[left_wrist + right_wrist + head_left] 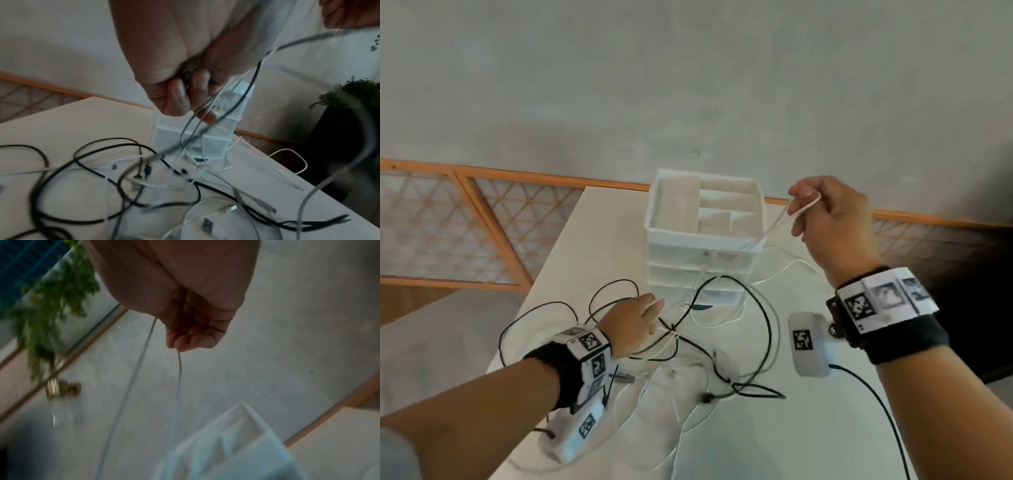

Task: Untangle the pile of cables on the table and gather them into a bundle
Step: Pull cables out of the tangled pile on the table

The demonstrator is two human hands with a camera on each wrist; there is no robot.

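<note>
Pulling a white cable (774, 228) up to the frame's right, the right hand (828, 219) pinches its loop between curled fingers, while the left hand (633, 325), lower centre, has its fingers curled round several strands. The pile (688, 346) lies tangled on the table (808, 428) below a drawer box (705, 236). Best to draw slowly, letting the left hand feed slack so knots don't tighten and the box isn't snagged.

Right hand (832, 219) raised, fingers pinched; left hand (631, 325) low, fingers curled
</note>
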